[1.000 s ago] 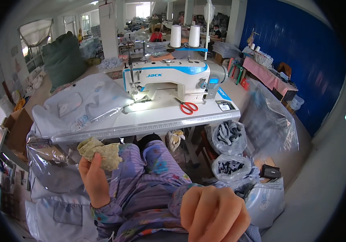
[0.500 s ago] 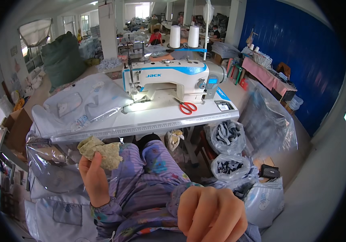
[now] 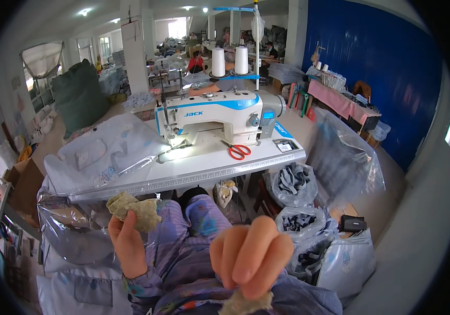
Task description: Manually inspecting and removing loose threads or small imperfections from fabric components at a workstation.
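My left hand (image 3: 129, 249) is closed on a torn, pale greenish flatbread (image 3: 145, 214), pinched between thumb and fingers above my lap. It has a ragged right edge and a folded left part. Close to the camera, the fingers of my right hand (image 3: 251, 251) are curled down around a smaller torn piece of flatbread (image 3: 246, 305) at the lower edge of the view. Both hands are on my side of the sewing table (image 3: 183, 180), away from the white and blue sewing machine (image 3: 217, 113). Red-handled scissors (image 3: 239, 152) lie by the machine's base.
Grey printed fabric under clear plastic (image 3: 99, 152) covers the table's left side. Plastic bags of striped fabric strips (image 3: 294, 181) stand right of my legs, with a small black case (image 3: 352, 223) nearby. Two white thread cones (image 3: 218, 63) rise behind the machine. Other people sit far back.
My right hand has shifted left and slightly up, and a small flatbread piece now shows beneath its fingers. My left hand still holds the larger piece, a little lower. The view has tilted slightly.
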### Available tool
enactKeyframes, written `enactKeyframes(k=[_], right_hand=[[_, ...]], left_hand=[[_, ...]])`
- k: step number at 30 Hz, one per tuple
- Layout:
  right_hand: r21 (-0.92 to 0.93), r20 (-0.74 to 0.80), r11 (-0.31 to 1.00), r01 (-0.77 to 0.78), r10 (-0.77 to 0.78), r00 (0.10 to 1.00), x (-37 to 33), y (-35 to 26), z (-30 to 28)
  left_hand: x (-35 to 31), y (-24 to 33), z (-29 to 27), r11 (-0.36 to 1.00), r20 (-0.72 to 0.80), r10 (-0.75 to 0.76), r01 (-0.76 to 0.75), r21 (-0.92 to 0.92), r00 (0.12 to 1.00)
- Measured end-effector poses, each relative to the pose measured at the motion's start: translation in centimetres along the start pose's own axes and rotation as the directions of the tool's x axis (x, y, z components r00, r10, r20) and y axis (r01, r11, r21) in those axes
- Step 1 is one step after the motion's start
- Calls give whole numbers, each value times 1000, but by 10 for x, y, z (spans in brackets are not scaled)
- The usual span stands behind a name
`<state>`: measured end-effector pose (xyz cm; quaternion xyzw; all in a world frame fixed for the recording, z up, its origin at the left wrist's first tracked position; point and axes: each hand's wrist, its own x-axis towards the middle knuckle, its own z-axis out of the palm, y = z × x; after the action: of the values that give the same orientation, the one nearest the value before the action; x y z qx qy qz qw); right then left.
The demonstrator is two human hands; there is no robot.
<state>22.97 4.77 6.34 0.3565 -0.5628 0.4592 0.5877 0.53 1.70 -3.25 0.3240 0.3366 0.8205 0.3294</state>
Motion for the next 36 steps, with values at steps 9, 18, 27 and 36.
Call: enactKeyframes(k=[9, 18, 27, 36], right_hand=[[348, 136, 933, 93, -148, 980, 21, 10, 3], [365, 148, 929, 63, -125, 981, 13, 12, 1], [329, 78, 941, 82, -114, 991, 19, 10, 13], [-9, -76, 997, -72, 71, 995, -2, 3, 1]], left_hand=[[-3, 1, 10, 1000, -24, -22, 22, 14, 999], [2, -5, 11, 999, 5, -20, 19, 37, 1000], [1, -5, 12, 996, 31, -22, 19, 90, 999], [4, -3, 9, 999, 74, -28, 31, -36, 997]])
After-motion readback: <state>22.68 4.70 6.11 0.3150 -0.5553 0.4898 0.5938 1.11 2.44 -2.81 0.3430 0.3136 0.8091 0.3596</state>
